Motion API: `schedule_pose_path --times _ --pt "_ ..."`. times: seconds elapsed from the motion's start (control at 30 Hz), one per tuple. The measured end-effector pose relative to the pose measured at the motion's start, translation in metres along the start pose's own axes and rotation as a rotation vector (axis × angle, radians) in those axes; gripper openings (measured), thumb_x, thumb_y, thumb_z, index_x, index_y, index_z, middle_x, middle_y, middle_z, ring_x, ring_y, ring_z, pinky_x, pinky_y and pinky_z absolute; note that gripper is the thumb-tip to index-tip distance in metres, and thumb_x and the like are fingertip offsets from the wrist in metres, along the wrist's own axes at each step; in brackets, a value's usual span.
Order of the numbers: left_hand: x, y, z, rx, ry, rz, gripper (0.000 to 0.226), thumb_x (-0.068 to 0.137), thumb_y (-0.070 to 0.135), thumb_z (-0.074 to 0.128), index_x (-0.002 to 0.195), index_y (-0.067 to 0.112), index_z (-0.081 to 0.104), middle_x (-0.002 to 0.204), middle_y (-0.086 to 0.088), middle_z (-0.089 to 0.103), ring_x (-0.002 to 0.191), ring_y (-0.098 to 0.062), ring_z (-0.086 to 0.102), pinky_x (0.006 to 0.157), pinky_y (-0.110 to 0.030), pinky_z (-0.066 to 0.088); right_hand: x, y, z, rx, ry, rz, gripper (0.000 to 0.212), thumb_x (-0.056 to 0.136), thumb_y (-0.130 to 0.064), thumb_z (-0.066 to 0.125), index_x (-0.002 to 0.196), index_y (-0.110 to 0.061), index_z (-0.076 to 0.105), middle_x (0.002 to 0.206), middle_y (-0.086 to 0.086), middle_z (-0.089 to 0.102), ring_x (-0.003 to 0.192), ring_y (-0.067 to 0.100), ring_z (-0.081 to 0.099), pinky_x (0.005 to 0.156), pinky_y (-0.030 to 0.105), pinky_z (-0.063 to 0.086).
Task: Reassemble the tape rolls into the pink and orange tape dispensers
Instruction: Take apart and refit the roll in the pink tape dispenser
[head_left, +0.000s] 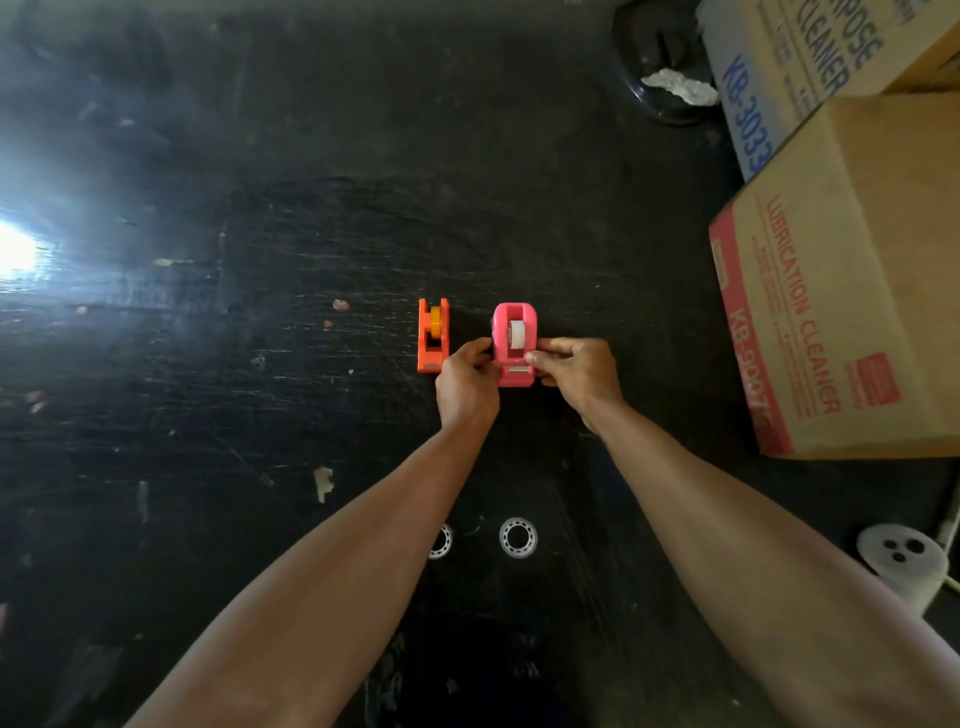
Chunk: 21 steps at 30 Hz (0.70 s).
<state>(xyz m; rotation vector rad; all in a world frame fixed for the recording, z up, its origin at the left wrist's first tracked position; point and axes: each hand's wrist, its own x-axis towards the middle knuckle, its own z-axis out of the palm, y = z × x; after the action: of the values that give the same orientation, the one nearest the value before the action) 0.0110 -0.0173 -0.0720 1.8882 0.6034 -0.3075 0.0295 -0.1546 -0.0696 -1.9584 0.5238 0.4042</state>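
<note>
A pink tape dispenser (514, 317) stands on the dark floor (311, 234) in the middle of the head view, with a white tape roll (517, 334) seated in its cradle. My left hand (467, 382) grips its left side near the cutter end. Against the dispenser's right side my right hand (579, 371) pinches with thumb and fingertips by the roll. To the left stands an orange tape dispenser (432, 338), untouched, with an orange-yellow roll (438, 321) sitting inside it.
Two cardboard boxes (841, 280) stand at the right, with a black bin (665, 67) behind them. Two ring-shaped bearings (518, 538) lie on the floor between my forearms. A white spool (901, 564) sits at the lower right. Bright glare covers the far left.
</note>
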Motion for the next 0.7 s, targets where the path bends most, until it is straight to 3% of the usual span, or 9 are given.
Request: schedule_pose_path --times 0.27,0.57,0.7 --pt "-0.041 -0.025 -0.011 -0.006 -0.016 0.014 0.039 0.099 0.01 0.062 0.137 0.019 0.063 0.122 -0.002 0.075 0.111 -0.015 0.07 0.101 -0.038 0.057 -0.046 0.027 0.0 0.058 -0.002 -0.021 0.038 0.091 -0.011 0.076 0.128 -0.005 0.069 0.12 0.011 0.075 0.105 0.019 0.073 0.079 0.022 0.059" --pt "-0.083 -0.061 -0.029 0.01 -0.102 0.022 0.039 0.095 0.012 0.07 0.133 0.021 0.065 0.115 0.0 0.076 0.108 -0.013 0.071 0.1 -0.04 0.058 -0.097 0.064 0.003 0.053 -0.002 -0.051 0.035 0.089 -0.013 0.079 0.123 -0.006 0.072 0.114 0.008 0.077 0.098 0.015 0.075 0.079 0.025 0.062" --pt "-0.09 -0.069 -0.035 0.046 -0.121 0.022 0.038 0.095 0.013 0.071 0.132 0.021 0.066 0.112 0.001 0.076 0.104 -0.012 0.072 0.097 -0.04 0.06 -0.112 0.071 0.007 0.034 -0.001 -0.083 0.035 0.09 -0.012 0.078 0.124 -0.005 0.072 0.115 0.008 0.077 0.098 0.015 0.074 0.087 0.033 0.063"
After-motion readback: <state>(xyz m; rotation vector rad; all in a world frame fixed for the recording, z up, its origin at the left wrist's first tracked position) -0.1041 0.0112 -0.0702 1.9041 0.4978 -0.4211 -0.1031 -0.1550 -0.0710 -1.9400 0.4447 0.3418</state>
